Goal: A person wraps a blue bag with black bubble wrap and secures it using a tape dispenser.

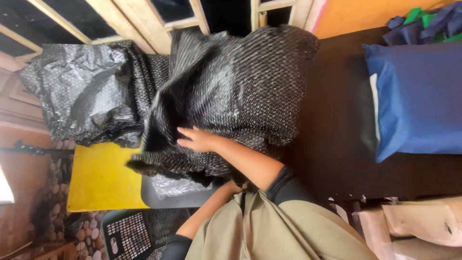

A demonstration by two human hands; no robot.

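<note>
Head view: a grey tray [155, 198] holds crumpled clear plastic [169, 185]. One hand [197, 139], which one I cannot tell, lies flat with fingers spread on the black bubble-wrap bundle [231, 91]; the other forearm runs under it, hand hidden. Blue mailer bags [418, 96] lie well apart on the dark table [332, 144], a yellow board [98, 178] beside the tray.

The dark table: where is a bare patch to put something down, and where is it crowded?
Free: the dark table between the black bubble wrap and the blue padded bag, and the yellow board below the wrap. Crowded: the middle, where one hand presses the wrap.
</note>
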